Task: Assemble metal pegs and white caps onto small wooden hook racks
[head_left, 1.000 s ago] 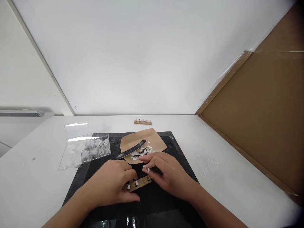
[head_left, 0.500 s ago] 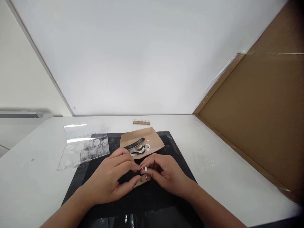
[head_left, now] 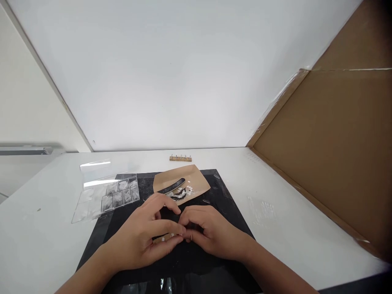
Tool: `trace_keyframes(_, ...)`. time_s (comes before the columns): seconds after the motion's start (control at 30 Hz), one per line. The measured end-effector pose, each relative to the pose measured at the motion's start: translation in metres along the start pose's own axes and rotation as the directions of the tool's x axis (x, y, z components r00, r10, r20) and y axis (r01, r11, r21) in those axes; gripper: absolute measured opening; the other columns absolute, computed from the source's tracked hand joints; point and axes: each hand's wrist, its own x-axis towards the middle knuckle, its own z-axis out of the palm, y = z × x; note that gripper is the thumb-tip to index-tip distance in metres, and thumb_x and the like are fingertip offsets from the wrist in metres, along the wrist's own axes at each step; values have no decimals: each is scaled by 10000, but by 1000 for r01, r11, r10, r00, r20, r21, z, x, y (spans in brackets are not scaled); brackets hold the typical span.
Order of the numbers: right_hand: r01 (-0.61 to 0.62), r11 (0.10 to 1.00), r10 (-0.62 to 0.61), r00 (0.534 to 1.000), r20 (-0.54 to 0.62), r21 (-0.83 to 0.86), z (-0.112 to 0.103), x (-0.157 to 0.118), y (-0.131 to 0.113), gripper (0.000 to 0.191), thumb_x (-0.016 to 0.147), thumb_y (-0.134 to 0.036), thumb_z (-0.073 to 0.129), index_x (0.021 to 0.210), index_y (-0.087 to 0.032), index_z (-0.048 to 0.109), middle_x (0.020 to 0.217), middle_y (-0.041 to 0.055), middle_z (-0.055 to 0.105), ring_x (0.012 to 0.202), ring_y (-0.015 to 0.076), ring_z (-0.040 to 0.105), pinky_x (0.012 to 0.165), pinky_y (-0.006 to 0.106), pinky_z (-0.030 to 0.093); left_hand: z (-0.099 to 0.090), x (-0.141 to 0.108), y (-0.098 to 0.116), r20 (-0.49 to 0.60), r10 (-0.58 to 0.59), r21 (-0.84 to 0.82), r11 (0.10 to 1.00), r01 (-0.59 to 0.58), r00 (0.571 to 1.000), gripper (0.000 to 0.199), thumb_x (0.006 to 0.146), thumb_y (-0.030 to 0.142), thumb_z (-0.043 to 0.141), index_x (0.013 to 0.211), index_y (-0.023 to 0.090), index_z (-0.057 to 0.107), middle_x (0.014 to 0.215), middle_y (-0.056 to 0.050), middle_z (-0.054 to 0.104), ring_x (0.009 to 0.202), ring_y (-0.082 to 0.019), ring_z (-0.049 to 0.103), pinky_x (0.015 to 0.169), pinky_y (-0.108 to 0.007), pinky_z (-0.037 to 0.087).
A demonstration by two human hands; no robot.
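Observation:
Over the black mat (head_left: 214,267), both hands meet at a small wooden strip (head_left: 158,240) that carries small white pieces. My left hand (head_left: 153,234) has its thumb and a finger closed around the strip's right part. Close against those fingertips, my right hand (head_left: 208,232) is pinched; what it holds, if anything, is hidden. Behind them a brown paper sheet (head_left: 197,179) bears a dark curved file (head_left: 173,186), white chips (head_left: 190,189) and dark scraps.
At the left lies a clear compartment box (head_left: 120,196) with its transparent lid. A second wooden strip with several upright pins (head_left: 180,158) stands near the back wall. Brown cardboard (head_left: 330,163) rises on the right.
The wooden strip has shifted left and now lies behind my left fingers. Both hands have come down slightly, and the white piece at my right fingertips no longer shows.

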Motion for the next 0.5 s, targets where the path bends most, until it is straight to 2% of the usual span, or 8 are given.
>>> trace_keyframes(0.07,3,1000,-3,1000,10,-12,0,-1,-1,77,967,-143,703,914,-198,684,834,-26,682,776,112,628,747,222,475,0,-2,-1,32,-5,4,1000,5,999,292,942,114,717,1163,299,763,1254,-90,601,1012,-187,604,714,-279,510)
trace_keyframes(0.2,-18,999,18,1000,1,-33,-1,-4,-1,59,968,-192,708,917,-197,678,838,-22,664,757,110,608,722,229,467,1,-3,-3,50,5,29,1000,-7,999,309,951,114,708,1185,309,761,1222,-86,604,993,-189,590,723,-291,502)
trace_keyframes(0.4,-49,999,49,999,6,-5,-4,-7,-7,24,959,-205,673,982,-199,676,907,8,664,756,120,607,695,238,496,-1,4,-5,15,36,12,999,-36,999,221,945,96,728,1112,239,746,1098,-64,648,1006,-193,592,907,-381,508)
trace_keyframes(0.5,-57,997,59,997,-43,44,-6,-6,-8,47,990,-244,660,1005,-207,684,910,8,673,751,116,615,679,229,503,-1,6,-4,-42,51,1,999,-51,998,215,944,68,727,1107,208,724,1022,-48,662,974,-177,593,912,-373,500)
